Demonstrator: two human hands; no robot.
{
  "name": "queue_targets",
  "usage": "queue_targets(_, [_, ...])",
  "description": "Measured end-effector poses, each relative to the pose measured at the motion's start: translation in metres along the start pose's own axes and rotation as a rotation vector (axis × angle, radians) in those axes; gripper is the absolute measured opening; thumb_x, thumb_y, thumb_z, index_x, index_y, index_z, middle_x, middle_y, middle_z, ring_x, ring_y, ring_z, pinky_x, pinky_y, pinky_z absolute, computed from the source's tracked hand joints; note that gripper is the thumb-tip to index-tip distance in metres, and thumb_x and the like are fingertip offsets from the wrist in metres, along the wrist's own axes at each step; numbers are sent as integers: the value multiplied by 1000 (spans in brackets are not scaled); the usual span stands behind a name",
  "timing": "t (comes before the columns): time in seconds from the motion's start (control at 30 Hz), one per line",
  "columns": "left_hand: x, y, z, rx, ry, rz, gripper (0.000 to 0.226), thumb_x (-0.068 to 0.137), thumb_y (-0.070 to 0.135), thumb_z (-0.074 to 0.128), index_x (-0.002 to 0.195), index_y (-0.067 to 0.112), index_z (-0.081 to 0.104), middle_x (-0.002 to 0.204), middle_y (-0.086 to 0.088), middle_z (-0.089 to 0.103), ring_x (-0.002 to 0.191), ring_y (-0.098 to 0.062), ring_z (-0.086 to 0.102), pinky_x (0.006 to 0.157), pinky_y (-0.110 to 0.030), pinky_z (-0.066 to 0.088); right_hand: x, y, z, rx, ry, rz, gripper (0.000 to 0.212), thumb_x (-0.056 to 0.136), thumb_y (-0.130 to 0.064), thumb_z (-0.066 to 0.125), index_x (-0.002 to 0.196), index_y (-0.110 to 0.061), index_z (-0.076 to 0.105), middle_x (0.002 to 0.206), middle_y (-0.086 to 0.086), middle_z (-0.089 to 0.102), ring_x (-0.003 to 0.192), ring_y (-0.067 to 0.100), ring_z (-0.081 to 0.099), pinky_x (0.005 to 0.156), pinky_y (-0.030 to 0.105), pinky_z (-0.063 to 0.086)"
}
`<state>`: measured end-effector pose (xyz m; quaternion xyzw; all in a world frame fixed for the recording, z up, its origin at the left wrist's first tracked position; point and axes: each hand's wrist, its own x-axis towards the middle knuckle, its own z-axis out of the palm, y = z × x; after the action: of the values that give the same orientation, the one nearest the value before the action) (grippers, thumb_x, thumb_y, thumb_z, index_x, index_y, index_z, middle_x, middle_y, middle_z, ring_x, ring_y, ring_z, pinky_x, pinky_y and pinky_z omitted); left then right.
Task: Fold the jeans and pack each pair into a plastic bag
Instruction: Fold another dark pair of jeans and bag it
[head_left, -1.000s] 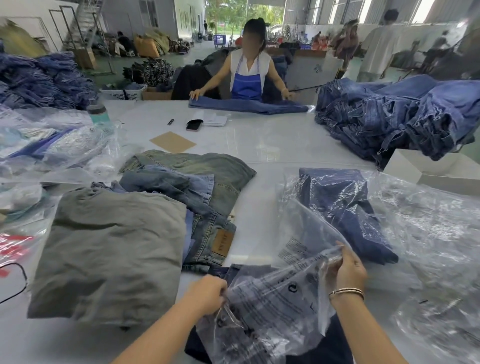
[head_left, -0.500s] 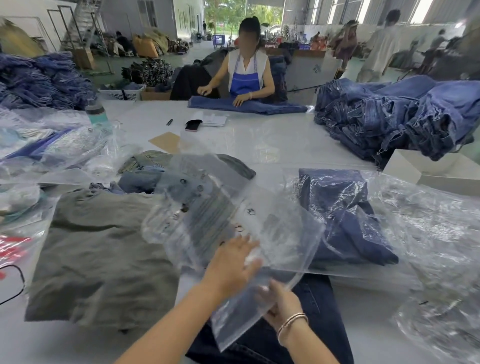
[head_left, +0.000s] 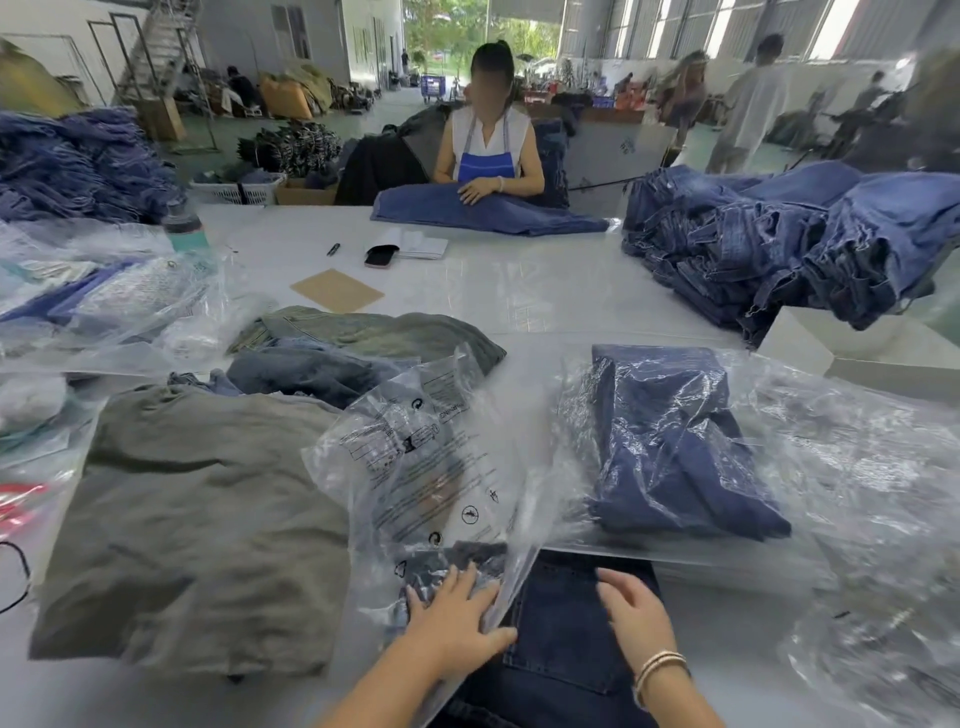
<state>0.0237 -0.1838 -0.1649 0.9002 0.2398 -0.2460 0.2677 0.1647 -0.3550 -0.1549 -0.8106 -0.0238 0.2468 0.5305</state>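
Far left of your fingers, a grey-green folded garment (head_left: 192, 525) lies flat on the table (head_left: 519, 291). Your left hand (head_left: 457, 618) rests with fingers spread and nearly straight on the lower edge of the printed bag (head_left: 436, 467), pressing it onto the dark jeans (head_left: 566, 634); the bag rises and billows away beyond your fingertips, its mouth edge running just right of your thumb. The dark jeans lie folded under and between both hands. Your right hand (head_left: 636, 618) lies flat on the jeans, fingers relaxed and slightly parted, holding nothing; bracelets (head_left: 658, 667) ring its wrist. Beyond your right fingertips, bagged blue jeans (head_left: 670, 441) sit on loose plastic (head_left: 857, 467). Farther right and away from you, a heap of blue jeans (head_left: 789, 244) is piled.
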Motion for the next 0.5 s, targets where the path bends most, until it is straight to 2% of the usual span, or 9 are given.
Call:
queue_targets(0.03, [0,-1,0,-8,5,-6,75,89,71,29,152,39,8,160,6,-13,147,-20,-16,109,-67,-11,4,7,-15,-106,112,-24,19,86,-3,63,103,-7,68,102,14,68,88,26,61,85,35,47])
queue_targets(0.1, [1,-2,-2,-8,49,-46,76,86,75,28,151,38,15,161,7,-9,147,-18,-13,109,-67,-11,7,23,-45,-337,248,50,28,82,-14,70,110,-14,67,118,18,62,107,35,58,96,40,42])
queue_targets(0.13, [2,-2,-3,13,86,-77,76,85,77,26,151,39,18,161,6,-7,148,-18,-11,108,-67,-11,8,33,-56,-370,248,132,36,80,-19,73,115,-13,64,123,21,58,113,37,55,99,41,40])
queue_targets(0.23, [4,-3,-9,95,231,-138,80,84,78,22,150,35,24,161,2,-3,148,-22,-7,111,-65,-5,3,50,-68,-214,72,298,54,76,-14,78,119,11,57,127,29,55,119,37,52,104,41,37])
queue_targets(0.3, [4,-3,-12,142,403,-92,77,87,72,28,150,28,25,160,1,11,148,-21,8,116,-53,7,-1,54,-67,-190,-19,314,51,78,-13,77,117,14,58,124,29,57,116,34,55,93,31,39])
queue_targets(0.37, [4,-1,-13,117,581,40,64,91,59,36,145,24,32,148,3,34,135,-17,33,113,-35,26,-4,48,-62,-167,-53,307,49,78,-17,77,116,10,60,117,23,62,106,29,59,80,20,42])
queue_targets(0.43, [3,3,-14,-8,643,172,47,95,46,41,137,24,42,132,9,48,116,-9,49,100,-25,40,-6,36,-57,-177,-95,260,45,76,-14,79,112,7,64,97,11,67,83,20,61,61,11,45])
queue_targets(0.5, [2,6,-16,-142,630,193,33,98,36,41,127,25,53,121,10,60,105,-7,56,90,-26,47,-8,29,-51,-139,-154,233,47,66,-10,84,106,5,66,86,5,67,73,15,59,55,17,47])
